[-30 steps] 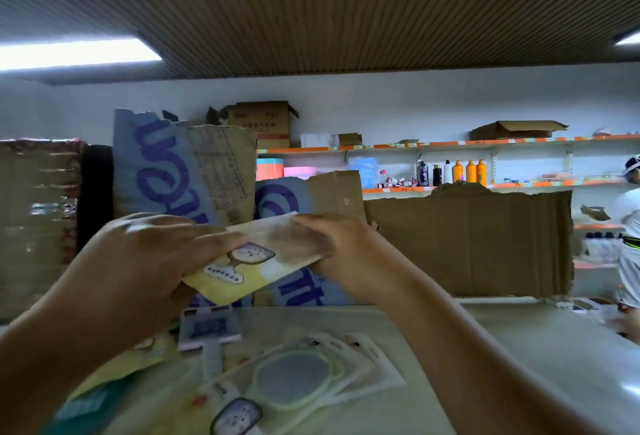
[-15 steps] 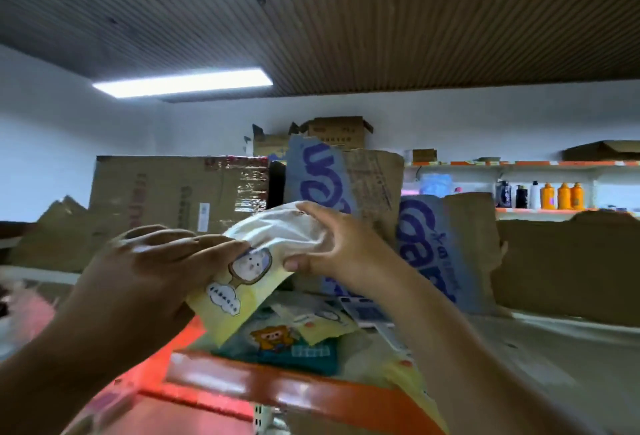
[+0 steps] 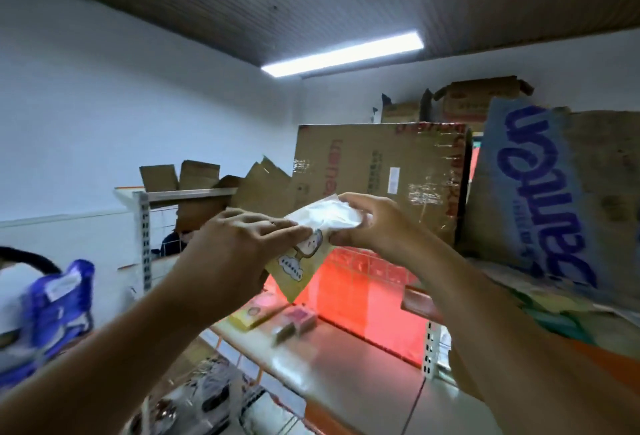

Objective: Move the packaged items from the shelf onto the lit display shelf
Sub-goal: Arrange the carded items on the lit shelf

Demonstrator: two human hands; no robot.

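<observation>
Red-lit shelf point(image 3: 346, 358) bearing packs point(image 3: 250, 316), left hand point(image 3: 239, 247), right hand point(image 3: 370, 223) gripping packet point(image 3: 310, 245)

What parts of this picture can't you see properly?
1. The yellow packet, head view: the left hand and right hand cover parts of it, and its print is too blurred to read.
2. The small boxes on the lit display shelf, head view: motion blur makes the labels unreadable.
3. The blue bag, head view: cut off by the left edge.

Two hands, left hand point(image 3: 239, 251) and right hand point(image 3: 374, 226), hold one yellow packet point(image 3: 298, 271). The lit display shelf point(image 3: 346, 365) carries two boxes: one yellow box point(image 3: 249, 316), one pink box point(image 3: 299, 320).
</observation>
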